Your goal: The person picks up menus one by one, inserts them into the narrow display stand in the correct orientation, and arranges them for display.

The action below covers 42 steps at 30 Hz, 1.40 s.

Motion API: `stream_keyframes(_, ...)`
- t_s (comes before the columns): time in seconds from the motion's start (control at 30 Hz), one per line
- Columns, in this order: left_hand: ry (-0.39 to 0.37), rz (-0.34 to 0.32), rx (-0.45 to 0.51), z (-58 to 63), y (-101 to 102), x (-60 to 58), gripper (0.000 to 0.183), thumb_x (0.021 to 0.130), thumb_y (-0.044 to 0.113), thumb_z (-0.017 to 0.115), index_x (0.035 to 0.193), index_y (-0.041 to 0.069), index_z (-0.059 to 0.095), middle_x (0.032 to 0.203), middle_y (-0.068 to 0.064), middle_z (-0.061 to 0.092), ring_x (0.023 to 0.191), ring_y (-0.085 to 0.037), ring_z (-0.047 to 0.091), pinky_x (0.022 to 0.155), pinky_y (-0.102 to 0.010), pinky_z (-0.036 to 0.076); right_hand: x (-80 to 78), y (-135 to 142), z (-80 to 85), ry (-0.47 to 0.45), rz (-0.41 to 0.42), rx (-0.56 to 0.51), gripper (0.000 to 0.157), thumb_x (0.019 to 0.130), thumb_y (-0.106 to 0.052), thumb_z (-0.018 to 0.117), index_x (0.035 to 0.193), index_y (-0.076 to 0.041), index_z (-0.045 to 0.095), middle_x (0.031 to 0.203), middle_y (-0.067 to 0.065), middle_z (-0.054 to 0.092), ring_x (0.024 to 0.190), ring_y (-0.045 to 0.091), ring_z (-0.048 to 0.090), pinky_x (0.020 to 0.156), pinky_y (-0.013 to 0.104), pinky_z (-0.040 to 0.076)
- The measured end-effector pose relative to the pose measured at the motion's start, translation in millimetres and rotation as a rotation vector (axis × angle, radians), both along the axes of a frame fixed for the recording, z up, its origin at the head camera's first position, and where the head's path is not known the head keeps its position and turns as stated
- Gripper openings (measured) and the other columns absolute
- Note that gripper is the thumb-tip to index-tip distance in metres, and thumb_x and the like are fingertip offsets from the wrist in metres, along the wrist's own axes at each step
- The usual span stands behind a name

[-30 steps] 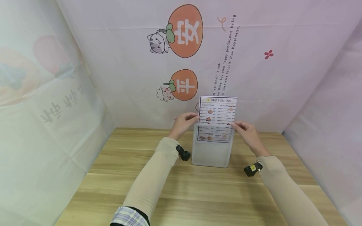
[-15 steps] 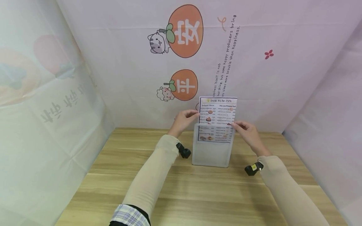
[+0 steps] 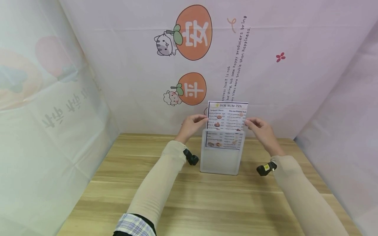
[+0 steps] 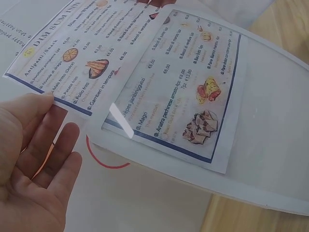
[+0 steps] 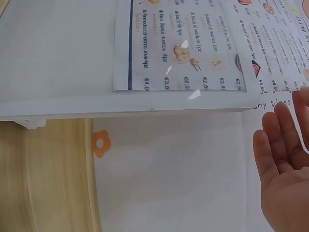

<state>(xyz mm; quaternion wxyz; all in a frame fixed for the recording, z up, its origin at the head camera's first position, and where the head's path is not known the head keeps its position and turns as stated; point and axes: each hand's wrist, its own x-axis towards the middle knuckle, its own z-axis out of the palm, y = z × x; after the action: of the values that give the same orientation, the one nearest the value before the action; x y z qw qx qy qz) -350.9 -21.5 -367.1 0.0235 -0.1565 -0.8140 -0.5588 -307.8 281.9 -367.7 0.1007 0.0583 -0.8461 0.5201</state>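
Observation:
A printed menu sheet [image 3: 227,114] headed "DIM SUM INN" stands partly inside a clear sign holder [image 3: 220,160] upright on the wooden table. The sheet's lower part shows through the holder's front; its upper part sticks out above the rim. My left hand [image 3: 192,126] pinches the sheet's left edge between thumb and fingers, just above the holder. At the opposite edge, my right hand [image 3: 261,131] pinches the sheet at about the same height. In the left wrist view the menu [image 4: 203,121] lies behind the clear panel, its bottom edge well above the holder's base.
The wooden table [image 3: 189,203] ends at a printed cloth backdrop [image 3: 141,82] close behind the holder. Cloth walls [image 3: 348,108] rise at both sides. Black wrist cameras [image 3: 265,168] are strapped to both forearms.
My right hand has moved up along the sheet's right edge, from the holder's rim to above it. My left hand rose slightly earlier. The menu and the holder have hardly moved.

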Motion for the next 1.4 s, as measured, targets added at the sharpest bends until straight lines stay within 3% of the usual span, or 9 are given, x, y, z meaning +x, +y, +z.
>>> stream_keyframes(0.47,-0.002,0.000,0.009,-0.2,-0.1,-0.4,0.032,0.097,0.045,0.065,0.118,0.021,0.072,0.122,0.007,0.067,0.117,-0.013,0.059,0.101,-0.040,0.047,-0.9,0.6,5.4,-0.014,0.003,0.035,0.060,0.099,-0.054,0.056,0.127,-0.001,0.061,0.126,0.017,0.058,0.112,0.025,0.052,0.102,0.053,0.038)
stream_keyframes(1.07,-0.006,0.011,0.022,-1.8,0.3,0.5,0.030,0.096,0.043,0.067,0.114,0.021,0.074,0.117,0.009,0.070,0.114,-0.011,0.061,0.098,-0.035,0.048,-3.6,3.1,0.0,-0.041,0.011,0.030,0.066,0.095,-0.060,0.057,0.126,-0.002,0.060,0.128,0.017,0.058,0.115,0.027,0.051,0.104,0.050,0.038)
stream_keyframes(1.4,-0.010,0.014,0.007,-5.4,-0.8,0.7,0.030,0.096,0.043,0.067,0.115,0.021,0.074,0.118,0.008,0.070,0.115,-0.012,0.060,0.100,-0.036,0.048,-1.7,3.5,-4.2,-0.040,0.013,0.051,0.062,0.096,-0.058,0.057,0.123,-0.003,0.063,0.126,0.015,0.058,0.116,0.028,0.050,0.104,0.054,0.038)
